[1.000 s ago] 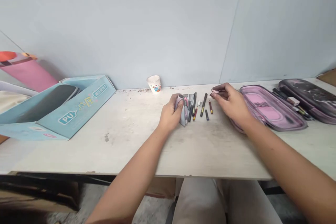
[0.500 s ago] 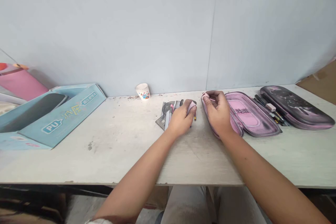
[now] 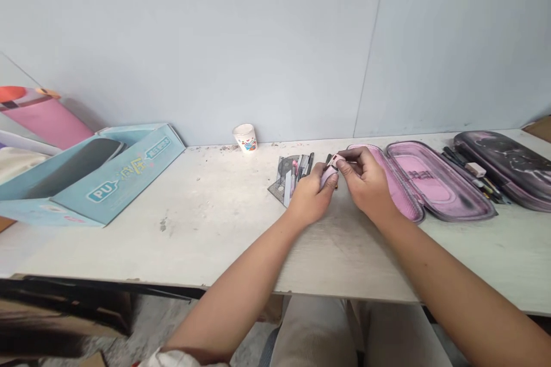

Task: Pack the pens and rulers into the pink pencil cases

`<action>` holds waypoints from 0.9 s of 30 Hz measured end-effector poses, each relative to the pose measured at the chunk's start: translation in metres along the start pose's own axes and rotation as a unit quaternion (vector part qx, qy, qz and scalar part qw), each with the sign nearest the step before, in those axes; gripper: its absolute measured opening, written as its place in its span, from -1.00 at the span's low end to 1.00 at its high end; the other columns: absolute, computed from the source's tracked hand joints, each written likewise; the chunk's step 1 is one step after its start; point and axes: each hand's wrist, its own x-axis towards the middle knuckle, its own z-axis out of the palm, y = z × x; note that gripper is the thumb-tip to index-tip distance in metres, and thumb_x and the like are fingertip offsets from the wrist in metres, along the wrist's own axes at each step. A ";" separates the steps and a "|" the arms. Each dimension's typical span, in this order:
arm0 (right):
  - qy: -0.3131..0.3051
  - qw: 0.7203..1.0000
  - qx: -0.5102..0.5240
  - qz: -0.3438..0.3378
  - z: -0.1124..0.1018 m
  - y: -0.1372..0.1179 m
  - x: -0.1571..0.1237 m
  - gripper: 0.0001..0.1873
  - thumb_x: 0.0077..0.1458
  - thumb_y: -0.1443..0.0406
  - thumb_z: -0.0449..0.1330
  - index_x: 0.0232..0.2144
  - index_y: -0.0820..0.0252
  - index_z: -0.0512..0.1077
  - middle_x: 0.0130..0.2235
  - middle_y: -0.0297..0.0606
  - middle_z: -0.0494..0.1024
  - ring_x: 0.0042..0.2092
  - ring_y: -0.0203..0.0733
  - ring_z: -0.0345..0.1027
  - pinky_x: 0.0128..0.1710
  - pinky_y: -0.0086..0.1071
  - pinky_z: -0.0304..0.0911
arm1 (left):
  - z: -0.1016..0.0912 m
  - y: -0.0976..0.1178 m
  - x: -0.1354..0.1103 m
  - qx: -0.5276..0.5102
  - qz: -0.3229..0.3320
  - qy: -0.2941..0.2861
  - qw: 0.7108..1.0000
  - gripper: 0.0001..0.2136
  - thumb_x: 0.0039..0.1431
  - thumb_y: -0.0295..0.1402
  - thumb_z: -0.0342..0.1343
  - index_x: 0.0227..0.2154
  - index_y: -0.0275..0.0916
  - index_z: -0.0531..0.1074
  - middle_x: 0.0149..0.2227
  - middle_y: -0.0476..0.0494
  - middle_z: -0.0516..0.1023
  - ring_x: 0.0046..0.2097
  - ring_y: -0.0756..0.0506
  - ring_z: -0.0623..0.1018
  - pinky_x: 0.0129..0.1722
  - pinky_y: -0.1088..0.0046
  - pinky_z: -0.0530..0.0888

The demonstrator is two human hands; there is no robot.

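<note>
My left hand (image 3: 312, 195) and my right hand (image 3: 365, 180) meet at the middle of the table, with the fingers of both closed on a small pink object (image 3: 329, 176). It is partly hidden by my fingers, so its exact kind is unclear. Just left of my left hand lie a grey see-through set square (image 3: 280, 179) and several pens and markers (image 3: 302, 166). An open pink zip pencil case (image 3: 430, 180) lies to the right, its near side close to my right hand.
A dark pink-patterned pouch (image 3: 501, 169) lies at the far right, with several pens beside it. A paper cup (image 3: 245, 137) stands by the wall. A light blue cardboard box (image 3: 129, 178) sits at the left, with a pink tube (image 3: 47, 117) behind it.
My hands have come together over the small pink object. My right hand has moved left, away from the pencil case, and my left hand has moved right, off the pens.
</note>
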 end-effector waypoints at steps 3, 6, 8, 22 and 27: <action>-0.002 1.000 -0.016 0.004 -0.001 0.000 0.000 -0.82 0.03 0.18 0.12 -0.32 0.14 0.33 -0.25 -0.24 0.48 -0.17 -0.18 0.37 -0.17 -0.24 0.30 | 0.000 0.000 -0.001 -0.015 -0.021 0.007 1.000 -0.71 0.20 -0.19 -0.15 -0.09 -0.20 0.20 -0.40 -0.06 0.47 -0.35 -0.10 0.47 -0.28 0.37 0.34; -0.014 1.000 -0.028 0.005 -0.002 -0.001 0.001 -0.82 0.03 0.16 0.12 -0.35 0.13 0.32 -0.27 -0.26 0.48 -0.19 -0.18 0.37 -0.20 -0.25 0.31 | 0.000 -0.002 -0.001 -0.029 -0.022 0.007 0.999 -0.71 0.20 -0.19 -0.15 -0.07 -0.20 0.17 -0.46 -0.01 0.45 -0.38 -0.08 0.47 -0.23 0.33 0.34; -0.020 0.999 -0.031 0.004 -0.002 -0.001 0.001 -0.82 0.03 0.15 0.11 -0.36 0.12 0.32 -0.28 -0.26 0.48 -0.18 -0.18 0.37 -0.21 -0.26 0.31 | 0.001 -0.004 0.000 -0.036 -0.019 0.009 0.999 -0.72 0.20 -0.20 -0.14 -0.08 -0.19 0.18 -0.48 0.01 0.44 -0.40 -0.07 0.45 -0.19 0.31 0.34; -0.109 0.992 -0.069 -0.005 0.002 -0.007 -0.003 -0.77 0.14 0.11 -0.01 -0.40 0.11 0.30 -0.32 -0.31 0.46 -0.27 -0.23 0.34 -0.27 -0.33 0.24 | 0.000 -0.004 -0.001 -0.058 -0.050 0.066 0.995 -0.63 0.19 -0.24 -0.11 0.04 -0.20 0.07 -0.46 -0.05 0.43 -0.40 -0.12 0.47 -0.32 0.33 0.35; -0.096 0.994 -0.053 -0.008 0.004 -0.008 -0.008 -0.74 0.14 0.10 0.00 -0.44 0.11 0.31 -0.36 -0.33 0.44 -0.27 -0.23 0.33 -0.24 -0.32 0.23 | -0.004 -0.002 -0.004 -0.046 -0.022 0.075 0.996 -0.64 0.18 -0.24 -0.08 0.02 -0.21 0.11 -0.39 -0.07 0.44 -0.38 -0.11 0.47 -0.29 0.35 0.34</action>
